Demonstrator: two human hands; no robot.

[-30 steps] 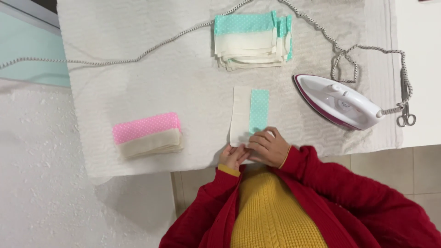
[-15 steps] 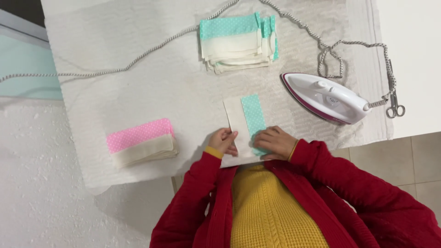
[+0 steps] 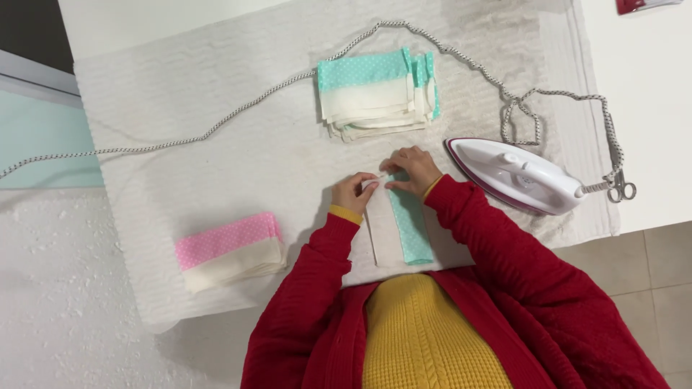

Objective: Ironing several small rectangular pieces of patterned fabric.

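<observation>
Cream-and-teal piece (image 3: 402,229): lies flat on the padded cloth (image 3: 216,166), at the near edge just in front of the person; teal dotted strip runs lengthwise on the cream half.
Left hand (image 3: 352,191): fingertips pinched on the far left corner of the piece.
Right hand (image 3: 412,170): fingers curled down, pressing the far end of the teal strip; touches the left hand's fingertips.
Teal stack (image 3: 376,94): just beyond the hands, apart from them.
Iron (image 3: 517,176): right of the hands, resting on the cloth, cord (image 3: 238,112) looping back across the top.
Scissors (image 3: 621,189): right of the iron, by the cord.
Pink stack (image 3: 231,251): well to the left, near edge.
</observation>
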